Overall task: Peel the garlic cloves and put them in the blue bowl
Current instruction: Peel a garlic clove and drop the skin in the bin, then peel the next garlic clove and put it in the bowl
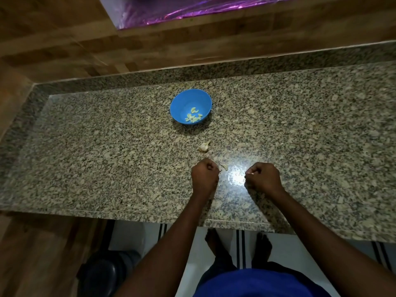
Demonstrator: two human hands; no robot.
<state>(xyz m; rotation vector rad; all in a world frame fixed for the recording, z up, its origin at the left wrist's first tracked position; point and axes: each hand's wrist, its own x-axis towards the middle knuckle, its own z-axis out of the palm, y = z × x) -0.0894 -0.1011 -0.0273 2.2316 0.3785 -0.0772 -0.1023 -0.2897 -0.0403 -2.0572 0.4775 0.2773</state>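
Note:
The blue bowl point(190, 97) stands on the granite counter point(107, 151) beyond my hands and holds several peeled garlic cloves point(193, 116). An unpeeled garlic piece point(204, 146) lies between the bowl and my hands. My left hand point(204, 175) is curled tight, apparently round a small clove that its fingers mostly hide. My right hand point(264, 177), a hand's width to the right, pinches a thin pale sliver of garlic skin point(249, 173) at its fingertips. A scrap of peel point(224, 166) lies just right of my left hand.
The counter has a raised granite rim at the back and left, against a wooden wall point(64, 39). A few skin flakes point(236, 139) lie right of the garlic. The front edge runs under my forearms. A dark round bin point(102, 275) stands on the floor below.

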